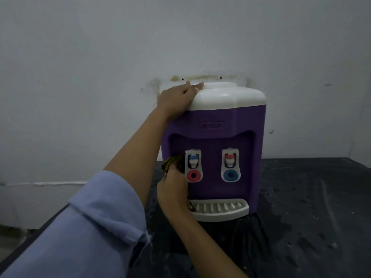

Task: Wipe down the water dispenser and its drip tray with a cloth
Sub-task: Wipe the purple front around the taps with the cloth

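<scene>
A purple water dispenser (226, 125) with a white top stands on a dark table against the wall. Two taps sit in its front recess, and a white slotted drip tray (220, 209) juts out at its base. My left hand (176, 101) rests flat on the dispenser's top left corner, fingers straight. My right hand (172, 189) grips a dark, yellowish cloth (172, 162) and holds it against the left side of the recess, beside the left tap. Most of the cloth is hidden by my fingers.
The dark table (311, 207) is speckled with pale spots and stretches to the right and toward me. A stained grey wall (100, 67) stands close behind the dispenser. My left arm's blue sleeve (86, 227) fills the lower left.
</scene>
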